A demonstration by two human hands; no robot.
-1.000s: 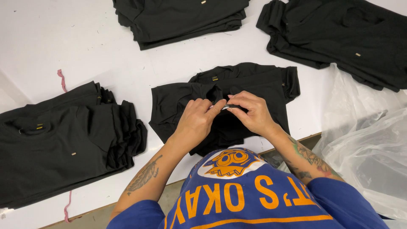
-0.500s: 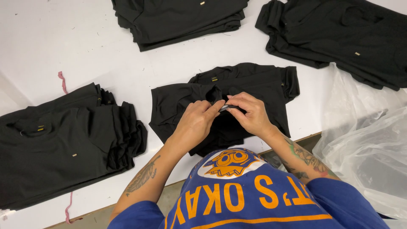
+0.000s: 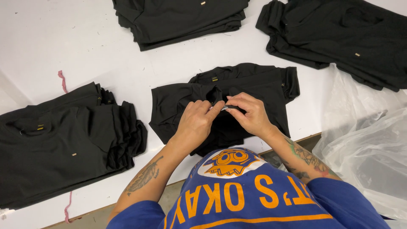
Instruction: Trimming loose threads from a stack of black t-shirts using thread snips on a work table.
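Small silver tool is pinched by right hand & left hand, frame center, over black shirt on white table.

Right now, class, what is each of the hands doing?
Left hand: closed, pinching the black shirt.
Right hand: closed on a small grey item; what it is cannot be told.

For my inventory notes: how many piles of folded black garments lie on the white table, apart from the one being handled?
3: one pile at left, one at top centre, one at top right, its edge cut off. More may lie out of view.
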